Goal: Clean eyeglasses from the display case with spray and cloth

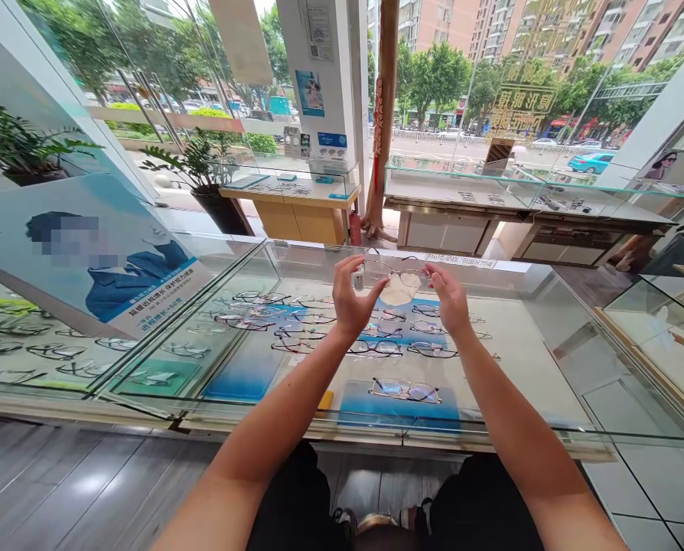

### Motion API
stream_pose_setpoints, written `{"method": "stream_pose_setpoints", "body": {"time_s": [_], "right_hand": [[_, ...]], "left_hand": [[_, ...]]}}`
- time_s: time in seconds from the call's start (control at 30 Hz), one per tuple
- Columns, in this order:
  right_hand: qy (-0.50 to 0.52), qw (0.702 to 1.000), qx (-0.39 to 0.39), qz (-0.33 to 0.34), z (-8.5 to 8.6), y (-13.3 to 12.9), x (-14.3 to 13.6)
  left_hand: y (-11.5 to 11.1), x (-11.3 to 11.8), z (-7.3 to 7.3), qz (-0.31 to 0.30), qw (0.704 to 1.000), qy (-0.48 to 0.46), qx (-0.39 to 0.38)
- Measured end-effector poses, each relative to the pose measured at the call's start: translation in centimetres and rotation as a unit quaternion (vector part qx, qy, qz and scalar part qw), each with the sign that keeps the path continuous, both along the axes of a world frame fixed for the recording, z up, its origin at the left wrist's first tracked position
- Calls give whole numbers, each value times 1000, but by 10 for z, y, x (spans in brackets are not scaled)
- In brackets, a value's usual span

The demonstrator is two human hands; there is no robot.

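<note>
Thin-framed eyeglasses [404,272] are held up over the glass display counter [540,337], between my two hands. My left hand [350,300] grips their left side, its thumb reaching toward the frame. At the right side, the fingers of my right hand [450,297] pinch the frame near the hinge. Behind the eyeglasses lies a pale beige cloth [400,292]. A small clear bottle [359,277] shows through the gap of my left hand. Below my hands, rows of eyeglasses [375,349] rest in the case, and one pair [405,390] sits apart on a blue card [356,413].
A large poster board [118,283] leans over the neighbouring case on the left. Potted plants [204,164] stand by the window. Further display cases [445,222] line the far side, near a wooden trunk post [383,115] and a red fire extinguisher [354,228].
</note>
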State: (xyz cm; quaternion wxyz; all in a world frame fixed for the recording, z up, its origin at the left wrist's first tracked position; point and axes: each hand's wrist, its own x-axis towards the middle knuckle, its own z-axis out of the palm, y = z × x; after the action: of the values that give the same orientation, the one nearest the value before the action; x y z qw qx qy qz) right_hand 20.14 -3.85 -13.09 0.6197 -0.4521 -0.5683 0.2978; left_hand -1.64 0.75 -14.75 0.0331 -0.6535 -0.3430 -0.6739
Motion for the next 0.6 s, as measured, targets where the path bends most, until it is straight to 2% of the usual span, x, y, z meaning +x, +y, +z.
{"method": "stream_pose_setpoints", "body": {"time_s": [0.17, 0.27, 0.4, 0.6], "right_hand": [[6, 999, -20, 26, -9, 7, 2], [23, 997, -33, 66, -12, 9, 4], [43, 991, -45, 120, -13, 8, 2], [65, 985, -61, 148, -11, 6, 1]], "left_hand": [[3, 1, -4, -6, 1000, 15, 0], [3, 2, -7, -12, 1000, 26, 0], [1, 3, -9, -20, 999, 26, -23], [-1, 3, -8, -38, 997, 26, -63]]}}
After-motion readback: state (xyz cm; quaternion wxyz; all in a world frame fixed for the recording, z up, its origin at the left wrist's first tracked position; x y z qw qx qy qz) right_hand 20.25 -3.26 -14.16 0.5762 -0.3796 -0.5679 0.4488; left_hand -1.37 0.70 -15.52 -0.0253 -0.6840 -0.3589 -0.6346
